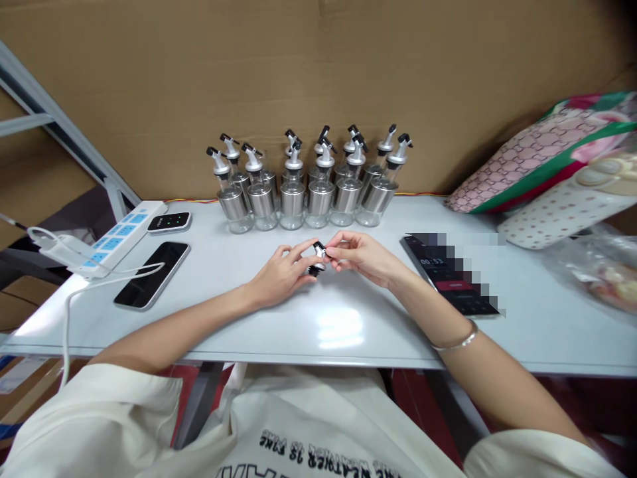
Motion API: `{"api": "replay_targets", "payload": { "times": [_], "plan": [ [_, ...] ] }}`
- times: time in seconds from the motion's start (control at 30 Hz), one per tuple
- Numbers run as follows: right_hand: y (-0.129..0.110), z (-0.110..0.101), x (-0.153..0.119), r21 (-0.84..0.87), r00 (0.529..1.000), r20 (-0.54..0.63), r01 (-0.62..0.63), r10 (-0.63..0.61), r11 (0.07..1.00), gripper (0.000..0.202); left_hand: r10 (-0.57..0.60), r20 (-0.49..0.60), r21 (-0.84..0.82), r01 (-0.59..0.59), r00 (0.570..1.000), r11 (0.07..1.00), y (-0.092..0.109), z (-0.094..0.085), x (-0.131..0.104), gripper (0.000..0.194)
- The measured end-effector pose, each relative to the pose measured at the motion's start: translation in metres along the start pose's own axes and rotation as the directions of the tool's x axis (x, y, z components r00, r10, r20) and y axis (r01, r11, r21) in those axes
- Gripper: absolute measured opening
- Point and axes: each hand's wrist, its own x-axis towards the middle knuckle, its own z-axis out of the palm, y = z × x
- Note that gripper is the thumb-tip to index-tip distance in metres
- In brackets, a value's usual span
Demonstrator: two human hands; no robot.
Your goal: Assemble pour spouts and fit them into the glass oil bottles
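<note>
Between my two hands, above the middle of the white table, is a small silver and black pourer top (319, 251). My left hand (284, 273) grips it from the left between thumb and fingers. The fingertips of my right hand (359, 253) pinch its black part from the right. Behind my hands, several glass bottles with steel bands (292, 198) stand upright in two rows, and pourer tops like this one sit on them.
At the left lie a phone (153, 275), a small black-screened device (170, 222) and a power strip (117, 240) with white cables. At the right are a lit phone (448, 275), a patterned bag (527, 156), a dotted white container (557, 199) and a clear plastic bag (604, 265).
</note>
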Motion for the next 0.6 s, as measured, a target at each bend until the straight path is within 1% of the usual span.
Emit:
{"api": "replay_targets", "payload": {
  "times": [0.13,0.33,0.47,0.6],
  "plan": [
    [0.0008,0.0013,0.0005,0.026,1.0,-0.015,0.026,-0.025,0.999,0.038,0.004,-0.02,-0.001,-0.004,1.0,1.0,0.0,-0.0001,-0.0002,0.035],
    [0.0014,0.0031,-0.0003,0.09,1.0,-0.012,0.006,-0.005,0.996,0.035,-0.036,0.013,-0.046,0.037,0.999,0.998,0.0,-0.0012,-0.0016,0.037],
    [0.0027,0.002,0.0002,0.142,0.999,0.0,-0.047,0.047,0.989,0.031,-0.043,-0.002,-0.077,0.042,0.999,0.996,0.0006,-0.0021,-0.0012,0.038],
    [0.0039,0.0012,0.0013,0.154,0.993,0.05,-0.116,0.109,0.981,0.03,-0.046,0.007,-0.095,0.047,0.999,0.994,0.0014,-0.0031,0.0,0.039]
  ]
}}
